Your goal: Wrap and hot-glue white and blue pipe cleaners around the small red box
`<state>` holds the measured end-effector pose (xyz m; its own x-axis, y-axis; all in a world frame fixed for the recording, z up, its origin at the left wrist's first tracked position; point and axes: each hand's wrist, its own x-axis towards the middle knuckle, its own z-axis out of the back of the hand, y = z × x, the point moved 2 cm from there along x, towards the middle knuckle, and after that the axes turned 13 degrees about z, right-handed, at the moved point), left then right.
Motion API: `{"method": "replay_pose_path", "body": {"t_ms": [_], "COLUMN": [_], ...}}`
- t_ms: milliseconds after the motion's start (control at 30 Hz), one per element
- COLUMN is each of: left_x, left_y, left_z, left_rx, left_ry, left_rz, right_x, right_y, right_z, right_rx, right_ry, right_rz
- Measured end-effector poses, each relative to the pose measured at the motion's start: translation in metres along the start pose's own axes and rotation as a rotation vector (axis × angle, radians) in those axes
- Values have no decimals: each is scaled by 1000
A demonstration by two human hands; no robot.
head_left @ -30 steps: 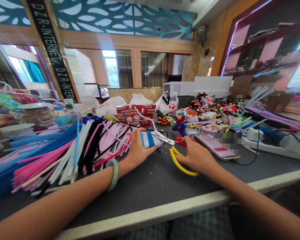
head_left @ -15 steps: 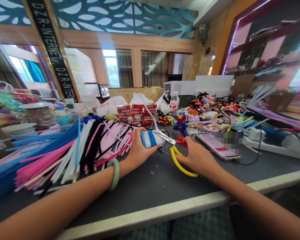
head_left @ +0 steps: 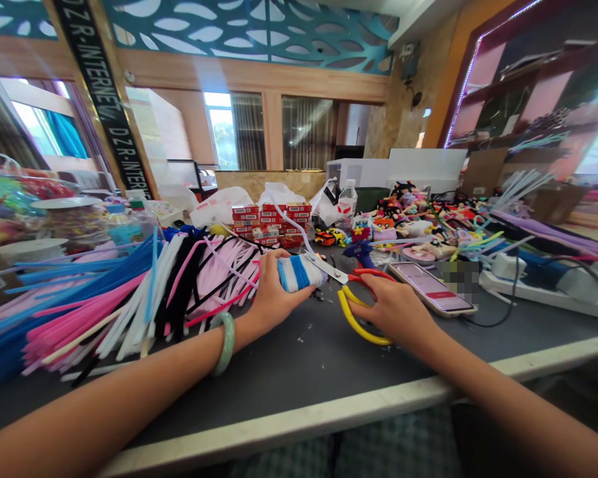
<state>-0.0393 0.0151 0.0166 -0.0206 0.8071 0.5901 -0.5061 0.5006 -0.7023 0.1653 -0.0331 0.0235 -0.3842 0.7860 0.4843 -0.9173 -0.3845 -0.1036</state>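
In the head view, my left hand [head_left: 269, 292] grips a blue-and-white striped block [head_left: 299, 272] that looks made of fuzzy pipe cleaners. A pale strip [head_left: 292, 220] arches up from the block's far side. My right hand [head_left: 396, 309] is closed on scissors [head_left: 346, 302] with one red and one yellow handle. Their metal blades point left and lie at the block's upper right edge, by the foot of the pale strip. Whether the blades touch the strip, I cannot tell. A green bangle [head_left: 226, 344] circles my left wrist.
Bundles of coloured pipe cleaners [head_left: 129, 299] cover the left side. Small red boxes [head_left: 269, 224] are stacked at the back. A blue glue gun [head_left: 359, 253], a phone [head_left: 431, 289], a power strip [head_left: 548, 292] and a heap of small dolls [head_left: 418, 212] lie to the right. Scraps dot the grey table [head_left: 289, 372].
The pale strip's upper end has swung left and now arches more. The scissors have shifted slightly at the block's edge, blades seeming closer together. Both hands keep their holds.
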Motion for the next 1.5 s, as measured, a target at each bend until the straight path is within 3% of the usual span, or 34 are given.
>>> {"method": "replay_pose_path", "body": {"t_ms": [300,567,767,900,1033,1267,1367,1500], "left_x": [-3,0,1,1,1,2,1,-4], "left_y": [-3,2,4,1,-1,7,6,-4], "left_z": [-1,-3,-3,-1,0,-4,-6,-6], "left_rx": [-35,-78,-82,-37,-26,-138,-233,-336], "left_ry": [30,12,11,2,-15,52,117,249], "left_rz": [30,113,125,68,-1,53,115,199], "right_x": [1,2,6,4,2,-1,-2,-5], "right_y": [6,-9,-24,-20,-11,-7,-7,0], "right_z": [1,0,-3,-4,-6,-9,-2,11], "right_rx": [-3,108,28,31,62,79,61,174], "right_ry": [104,-83,129,205,248,247,132,-205], "right_rz": [36,-103,-144,-144,-109,-57,-9,176]}}
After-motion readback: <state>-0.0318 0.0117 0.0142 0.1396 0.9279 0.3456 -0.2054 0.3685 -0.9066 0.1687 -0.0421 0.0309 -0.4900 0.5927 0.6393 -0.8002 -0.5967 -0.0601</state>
